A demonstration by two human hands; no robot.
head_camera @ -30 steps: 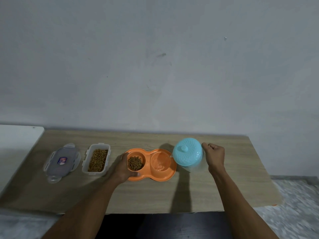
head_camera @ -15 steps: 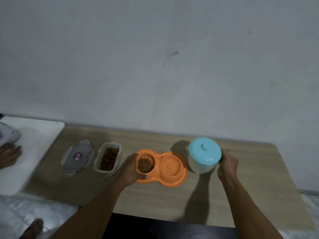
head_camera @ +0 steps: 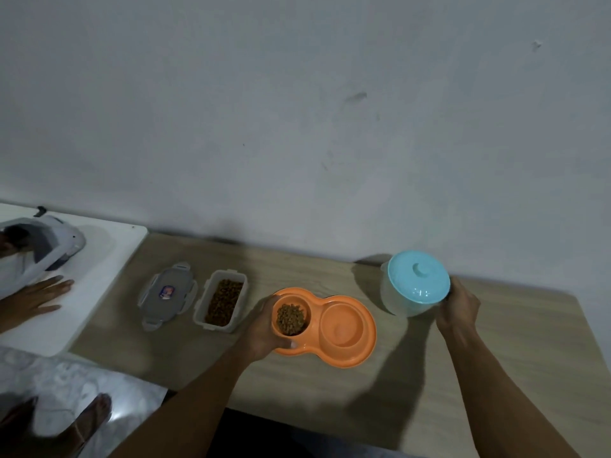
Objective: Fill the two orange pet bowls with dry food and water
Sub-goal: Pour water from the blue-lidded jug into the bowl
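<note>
Orange double pet bowl (head_camera: pixel 344 355) sits centre frame on the wooden table (head_camera: pixel 496 375). Its left well holds dry food (head_camera: pixel 290 319); the right well (head_camera: pixel 342 327) looks bare, and whether there is any water in it cannot be told from the glare.

Left hand (head_camera: pixel 261 328) grips the bowl's left end: fingers curled around the far rim, thumb (head_camera: pixel 287 344) pressed on the near rim.

Right hand (head_camera: pixel 458 309) is at the right of frame, closed on the right side of a translucent jug (head_camera: pixel 396 300) with a light blue lid (head_camera: pixel 418 276). The lid is on and the jug tilts slightly toward the camera. The handle is hidden behind the hand. The jug is just right of the bowl, not touching it.

Left of the bowl: an open clear food container (head_camera: pixel 221 300) with kibble inside, and its grey clip lid (head_camera: pixel 167 292) lying flat just beside it.

Far left: a white surface (head_camera: pixel 109 256) with another person's hand (head_camera: pixel 36 297) flat on it and a grey device (head_camera: pixel 49 246). A sandalled foot (head_camera: pixel 89 421) is in the lower left corner.
</note>
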